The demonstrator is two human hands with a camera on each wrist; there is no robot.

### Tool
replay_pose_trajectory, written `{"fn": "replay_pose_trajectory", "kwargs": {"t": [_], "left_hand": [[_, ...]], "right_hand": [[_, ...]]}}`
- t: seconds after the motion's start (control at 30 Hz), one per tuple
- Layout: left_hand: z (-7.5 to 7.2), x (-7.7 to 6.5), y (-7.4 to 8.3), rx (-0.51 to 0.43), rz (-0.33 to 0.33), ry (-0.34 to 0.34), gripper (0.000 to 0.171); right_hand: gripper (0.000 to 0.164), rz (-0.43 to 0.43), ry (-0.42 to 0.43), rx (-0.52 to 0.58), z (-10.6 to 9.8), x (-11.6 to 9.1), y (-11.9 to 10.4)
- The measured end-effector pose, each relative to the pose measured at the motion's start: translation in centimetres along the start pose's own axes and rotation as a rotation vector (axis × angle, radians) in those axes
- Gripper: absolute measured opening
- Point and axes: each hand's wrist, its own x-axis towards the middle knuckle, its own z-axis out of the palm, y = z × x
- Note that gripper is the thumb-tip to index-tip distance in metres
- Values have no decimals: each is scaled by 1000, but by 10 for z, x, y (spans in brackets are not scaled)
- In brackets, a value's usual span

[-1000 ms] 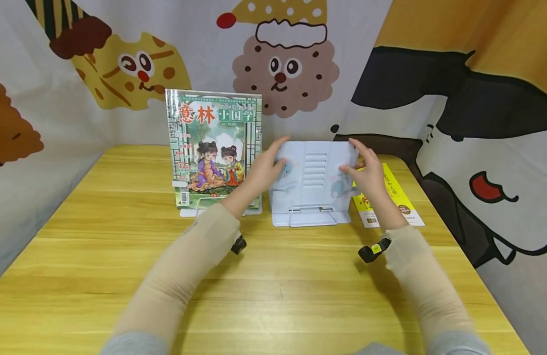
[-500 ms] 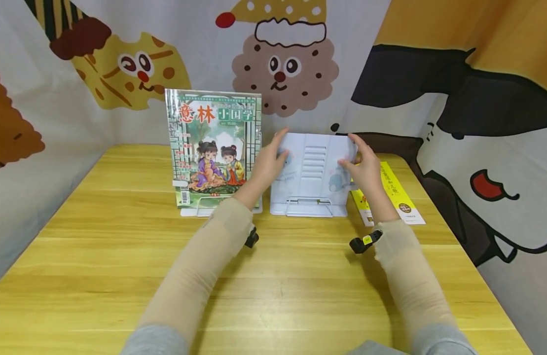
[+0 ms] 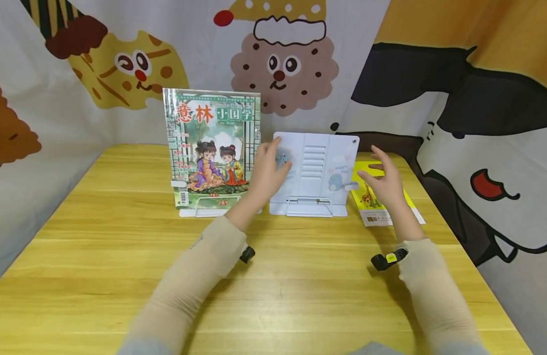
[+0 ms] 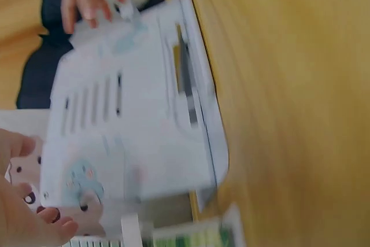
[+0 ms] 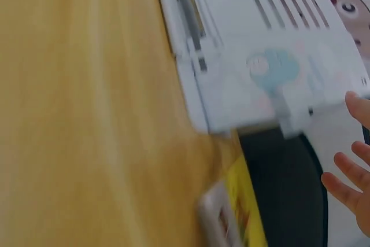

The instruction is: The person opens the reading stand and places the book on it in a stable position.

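Note:
A pale blue-white book stand point(image 3: 315, 172) with cartoon prints and several slots stands upright on the table, its wire page holder point(image 3: 309, 207) low in front. At its upper left corner, my left hand point(image 3: 269, 170) overlaps the edge in the head view. The left wrist view shows that hand point(image 4: 29, 201) with its fingers apart beside the corner, gripping nothing. Off the stand's right edge, my right hand point(image 3: 386, 180) hovers with spread fingers before a yellow book point(image 3: 366, 195). Nothing is in the right hand point(image 5: 352, 172) in the right wrist view either.
To the left, a green illustrated magazine point(image 3: 213, 148) leans upright on a second white stand point(image 3: 191, 213). The yellow book lies at the right, partly behind the right hand. A cartoon-print curtain point(image 3: 202, 54) hangs behind the wooden table point(image 3: 282, 291).
The stand moved slightly back on the table and now stays in place. My right hand has let go of its right edge and moved right; my left hand has loosened at the left edge.

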Motion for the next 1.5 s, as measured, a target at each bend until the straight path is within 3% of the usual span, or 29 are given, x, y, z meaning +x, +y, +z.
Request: {"fn": "replay_pose_trajectory", "kwargs": {"t": [0.1, 0.2, 0.3, 0.43, 0.53, 0.77, 0.87, 1.03, 1.2, 1.5], "left_hand": [[10, -15, 5, -134, 12, 87, 55], [30, -29, 10, -302, 71, 81, 48], [55, -45, 18, -422, 118, -35, 48], [84, -60, 32, -486, 148, -210, 49], [103, -67, 40, -526, 109, -275, 47], [142, -83, 52, -640, -137, -356, 40], [155, -86, 57, -669, -210, -365, 44], [172, -90, 63, -677, -274, -365, 51], [184, -89, 67, -616, -333, -320, 54], [197, -89, 78, -638, -352, -288, 61]], "right_hand": [[66, 38, 24, 0, -12, -11, 16], [63, 68, 17, 1, -24, -20, 33], [63, 94, -12, -8, -36, -27, 49], [68, 144, -63, -28, -50, -34, 66], [72, 191, -101, -42, -58, -36, 79], [78, 254, -150, -65, -71, -42, 108], [81, 266, -173, -76, -72, -44, 116], [83, 292, -214, -96, -67, -48, 122], [84, 296, -242, -85, -61, -48, 124], [87, 295, -239, -114, -63, -49, 125]]}}
